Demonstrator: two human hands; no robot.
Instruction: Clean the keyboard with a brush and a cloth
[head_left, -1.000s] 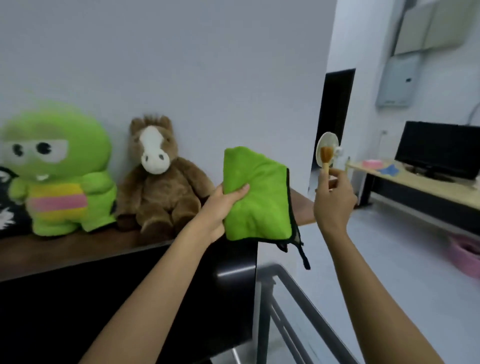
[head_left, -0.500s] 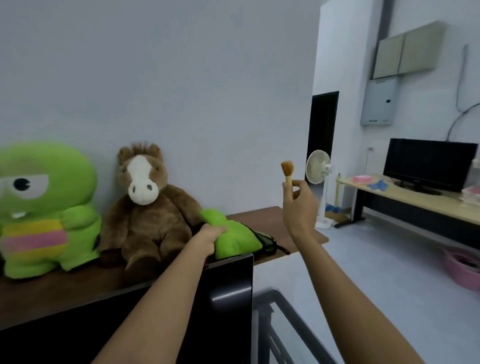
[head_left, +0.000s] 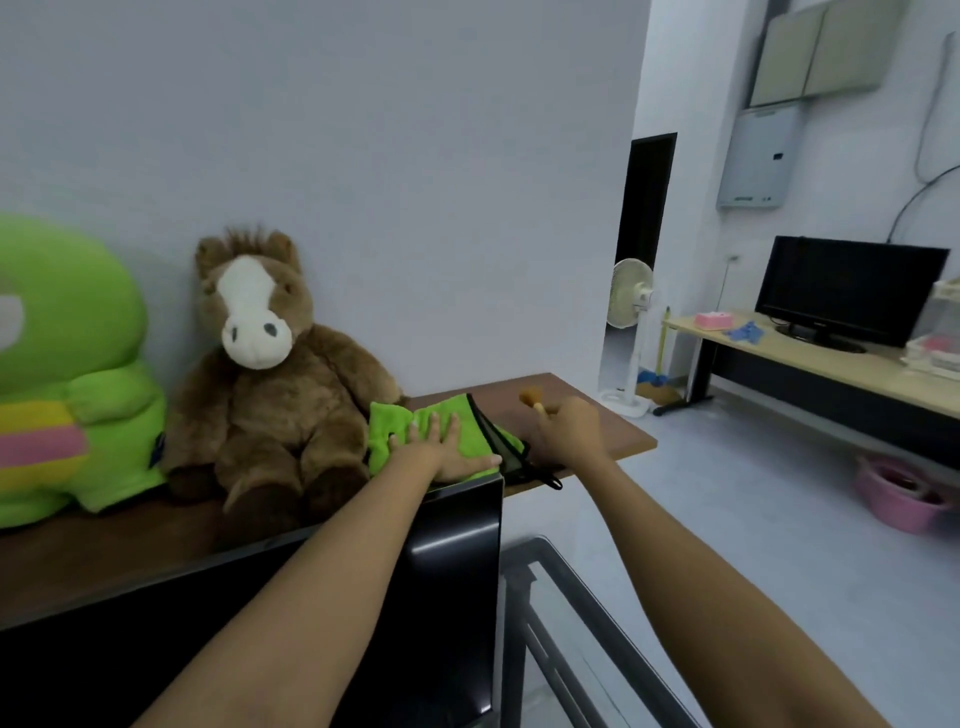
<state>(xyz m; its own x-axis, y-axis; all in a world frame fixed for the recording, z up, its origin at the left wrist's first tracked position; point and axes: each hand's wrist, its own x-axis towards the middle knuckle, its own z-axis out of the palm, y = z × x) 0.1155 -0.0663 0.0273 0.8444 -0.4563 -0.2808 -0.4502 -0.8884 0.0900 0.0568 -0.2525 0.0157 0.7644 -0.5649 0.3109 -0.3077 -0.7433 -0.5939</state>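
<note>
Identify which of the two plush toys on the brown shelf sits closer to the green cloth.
The brown horse plush: it sits right beside the green cloth under the left hand, while the green plush sits farther away on the horse's other side.

A brown wooden shelf (head_left: 587, 415) runs along the wall. On it, from left to right, sit a green plush (head_left: 62, 374), a brown horse plush (head_left: 270, 374) just beside it, and a green cloth (head_left: 415, 421) lying flat against the horse's right side, with bare wood beyond the cloth to the shelf's right end. A black monitor (head_left: 447, 571) hides the shelf's front edge.
</note>
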